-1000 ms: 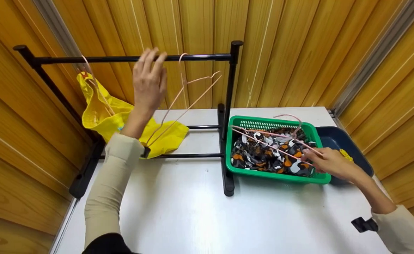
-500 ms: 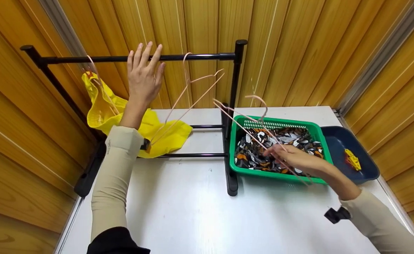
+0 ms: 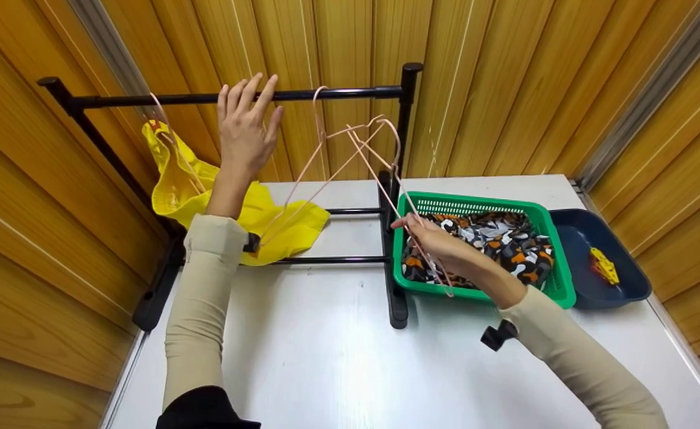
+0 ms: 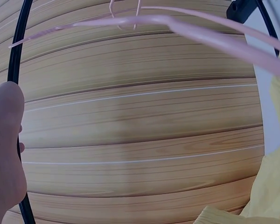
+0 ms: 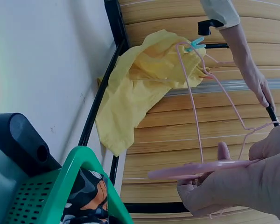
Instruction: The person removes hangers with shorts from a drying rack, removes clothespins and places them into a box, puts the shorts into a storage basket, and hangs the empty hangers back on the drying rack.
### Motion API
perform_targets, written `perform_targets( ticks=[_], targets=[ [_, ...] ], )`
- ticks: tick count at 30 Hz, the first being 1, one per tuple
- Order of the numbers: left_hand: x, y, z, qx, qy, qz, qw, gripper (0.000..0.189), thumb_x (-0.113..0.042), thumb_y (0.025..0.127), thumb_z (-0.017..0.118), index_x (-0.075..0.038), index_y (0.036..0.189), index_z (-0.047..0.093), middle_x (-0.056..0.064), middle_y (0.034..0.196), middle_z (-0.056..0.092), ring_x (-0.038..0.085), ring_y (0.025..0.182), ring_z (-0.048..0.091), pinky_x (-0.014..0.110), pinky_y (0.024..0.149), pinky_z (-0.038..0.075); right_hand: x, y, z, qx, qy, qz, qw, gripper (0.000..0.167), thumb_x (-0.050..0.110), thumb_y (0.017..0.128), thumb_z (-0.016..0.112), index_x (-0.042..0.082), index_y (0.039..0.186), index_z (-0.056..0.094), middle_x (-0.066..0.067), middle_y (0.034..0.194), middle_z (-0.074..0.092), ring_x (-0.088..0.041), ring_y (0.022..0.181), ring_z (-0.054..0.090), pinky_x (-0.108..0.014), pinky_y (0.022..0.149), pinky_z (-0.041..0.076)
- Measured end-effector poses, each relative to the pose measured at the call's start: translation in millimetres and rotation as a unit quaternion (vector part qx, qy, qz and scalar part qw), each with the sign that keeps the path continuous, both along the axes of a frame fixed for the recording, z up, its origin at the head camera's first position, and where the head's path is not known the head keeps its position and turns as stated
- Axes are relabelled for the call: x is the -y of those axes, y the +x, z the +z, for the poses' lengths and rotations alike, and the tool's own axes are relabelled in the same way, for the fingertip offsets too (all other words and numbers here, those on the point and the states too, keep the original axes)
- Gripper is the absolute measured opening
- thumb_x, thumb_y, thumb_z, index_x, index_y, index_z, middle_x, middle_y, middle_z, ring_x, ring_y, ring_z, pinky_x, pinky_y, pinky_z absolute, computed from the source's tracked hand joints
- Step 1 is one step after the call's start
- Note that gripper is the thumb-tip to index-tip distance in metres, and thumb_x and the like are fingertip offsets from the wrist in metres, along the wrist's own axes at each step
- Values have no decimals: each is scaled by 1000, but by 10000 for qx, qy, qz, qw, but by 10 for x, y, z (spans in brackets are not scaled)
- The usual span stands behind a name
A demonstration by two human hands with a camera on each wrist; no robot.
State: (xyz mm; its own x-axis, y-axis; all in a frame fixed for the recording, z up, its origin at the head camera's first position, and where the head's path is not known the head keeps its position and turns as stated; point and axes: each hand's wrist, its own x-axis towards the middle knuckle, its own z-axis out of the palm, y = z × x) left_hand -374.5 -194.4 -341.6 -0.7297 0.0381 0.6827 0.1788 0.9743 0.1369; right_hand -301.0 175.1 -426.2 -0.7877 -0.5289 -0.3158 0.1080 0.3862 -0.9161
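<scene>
My left hand [image 3: 244,128] lies on the black rack's top bar [image 3: 350,93], its fingers mostly straight and spread over it. Low over the green basket's left side, my right hand [image 3: 445,247] pinches a pink clothes hanger [image 3: 398,146] by its wire, hook upward. Another pink hanger [image 3: 315,112] hangs bare from the bar, right of my left hand; the two overlap in the head view. Further left, a yellow garment [image 3: 293,235] hangs from a third hanger, partly hidden by my left forearm. The right wrist view shows a teal clothespin [image 5: 196,44] on it.
The green basket [image 3: 481,199] holds a black, orange and white patterned cloth [image 3: 499,238]. To its right stands a dark blue tray [image 3: 630,292] with yellow clothespins [image 3: 604,266]. Wood-look walls [image 3: 505,71] enclose the white table [image 3: 326,357].
My right hand has carried its hanger left from the basket's right side, and the hanger has tilted up with its hook rising toward the bar. My left hand has settled onto the bar.
</scene>
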Motion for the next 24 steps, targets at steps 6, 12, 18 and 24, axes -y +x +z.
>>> perform_targets(
  ticks=[6, 12, 18, 24],
  targets=[
    [-5, -4, -6, 95, -111, 39, 9999, 54, -51, 110, 31, -30, 160, 35, 5, 163, 41, 30, 150, 33, 50, 129, 8, 20, 53, -54, -76, 200, -48, 9998, 52, 37, 113, 21, 8, 146, 47, -6, 110, 42, -19, 94, 46, -29, 82, 40],
    [14, 2, 14, 126, -237, 163, 9995, 55, -51, 109, 32, -31, 161, 32, 5, 163, 40, 30, 151, 32, 50, 129, 8, -9, 265, -31, 195, -122, -456, 9987, 51, 39, 113, 23, 7, 143, 48, 0, 89, 39, -13, 75, 38, -26, 70, 35],
    [7, 1, 21, 124, -225, 146, 9996, 55, -51, 109, 33, -31, 161, 32, 5, 163, 39, 30, 151, 32, 49, 129, 7, 17, 336, 0, 418, -448, -942, 9937, 49, 41, 112, 21, 10, 141, 46, 0, 93, 37, -14, 80, 39, -28, 71, 33],
    [-7, 0, -19, 67, -219, 123, 9997, 55, -51, 109, 34, -30, 160, 34, 6, 161, 41, 30, 149, 33, 49, 129, 9, 176, 131, 15, 416, -487, -1103, 9918, 51, 43, 112, 20, 11, 146, 41, -3, 103, 36, -16, 89, 39, -27, 74, 33]
  ],
)
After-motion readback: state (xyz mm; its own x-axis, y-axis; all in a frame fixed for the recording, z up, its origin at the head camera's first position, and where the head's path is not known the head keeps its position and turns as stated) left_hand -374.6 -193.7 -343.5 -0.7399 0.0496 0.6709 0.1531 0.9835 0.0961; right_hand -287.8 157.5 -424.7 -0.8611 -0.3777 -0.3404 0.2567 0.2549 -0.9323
